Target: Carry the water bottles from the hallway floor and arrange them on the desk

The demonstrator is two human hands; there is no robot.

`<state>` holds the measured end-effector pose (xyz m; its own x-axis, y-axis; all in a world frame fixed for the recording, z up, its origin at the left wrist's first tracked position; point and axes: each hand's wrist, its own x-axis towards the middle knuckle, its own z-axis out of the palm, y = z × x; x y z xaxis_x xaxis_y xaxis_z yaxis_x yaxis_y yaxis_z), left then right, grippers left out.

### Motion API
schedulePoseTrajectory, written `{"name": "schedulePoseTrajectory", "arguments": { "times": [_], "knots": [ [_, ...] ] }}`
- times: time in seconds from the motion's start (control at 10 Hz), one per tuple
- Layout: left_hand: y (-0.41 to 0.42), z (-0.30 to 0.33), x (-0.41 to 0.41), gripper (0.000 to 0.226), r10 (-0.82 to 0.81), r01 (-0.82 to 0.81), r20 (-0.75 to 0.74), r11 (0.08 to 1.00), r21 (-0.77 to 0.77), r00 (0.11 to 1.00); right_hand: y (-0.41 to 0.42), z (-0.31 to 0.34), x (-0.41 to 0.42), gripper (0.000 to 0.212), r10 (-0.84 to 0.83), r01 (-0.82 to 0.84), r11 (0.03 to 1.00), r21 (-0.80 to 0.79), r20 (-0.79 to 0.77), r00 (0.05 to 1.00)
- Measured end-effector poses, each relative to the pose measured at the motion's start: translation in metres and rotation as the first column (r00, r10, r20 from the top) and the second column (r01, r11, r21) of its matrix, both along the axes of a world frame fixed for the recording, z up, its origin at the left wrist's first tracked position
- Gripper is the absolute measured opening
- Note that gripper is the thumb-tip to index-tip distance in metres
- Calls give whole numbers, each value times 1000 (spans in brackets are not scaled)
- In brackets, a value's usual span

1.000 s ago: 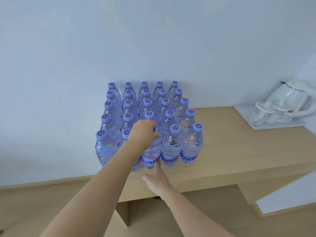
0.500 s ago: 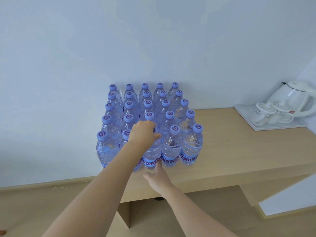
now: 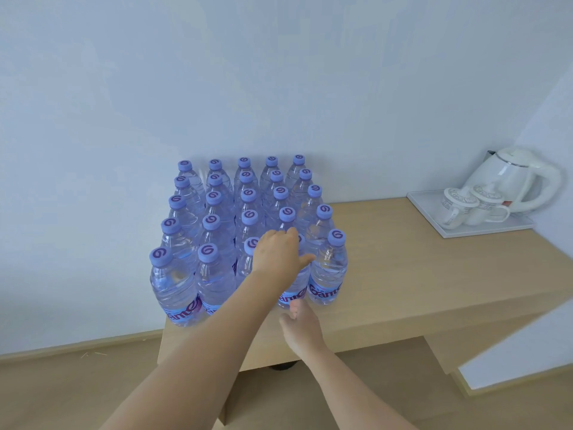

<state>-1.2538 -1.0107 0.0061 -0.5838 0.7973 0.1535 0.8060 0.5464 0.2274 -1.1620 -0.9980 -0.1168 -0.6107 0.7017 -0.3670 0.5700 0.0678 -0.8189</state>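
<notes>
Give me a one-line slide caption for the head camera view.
Left hand grips a front-row bottle in the water bottles grid on the desk; right hand touches its base.

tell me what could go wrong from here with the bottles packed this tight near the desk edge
1. The left hand is on the top of a front-row bottle. A hard push could topple it into its neighbours, since the block stands cap to cap.
2. The front-left bottle stands right at the corner of the desk, so a knock could send it to the floor.
3. The right hand touches that bottle's base with straight fingers, no grip, so it could slide.
</notes>
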Motion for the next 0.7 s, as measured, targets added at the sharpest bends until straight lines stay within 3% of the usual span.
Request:
{"name": "schedulePoseTrajectory", "arguments": {
  "times": [0.2,0.4,0.6,0.7],
  "knots": [
    [4,0,-8,26,45,-45,81,999,-6,996,14,1,-4,21,133,-130,990,-53,55,990],
    [4,-1,-5,23,79,-83,99,996,38,992,19,8,1,33,183,-180,982,-60,61,981],
    [-5,-12,6,56,103,-137,174,970,198,979,35,27,18,36,233,-233,972,8,8,972],
    [-14,-20,15,61,142,-178,158,954,240,977,47,41,31,37,258,-258,966,8,-31,966]
  ]
}}
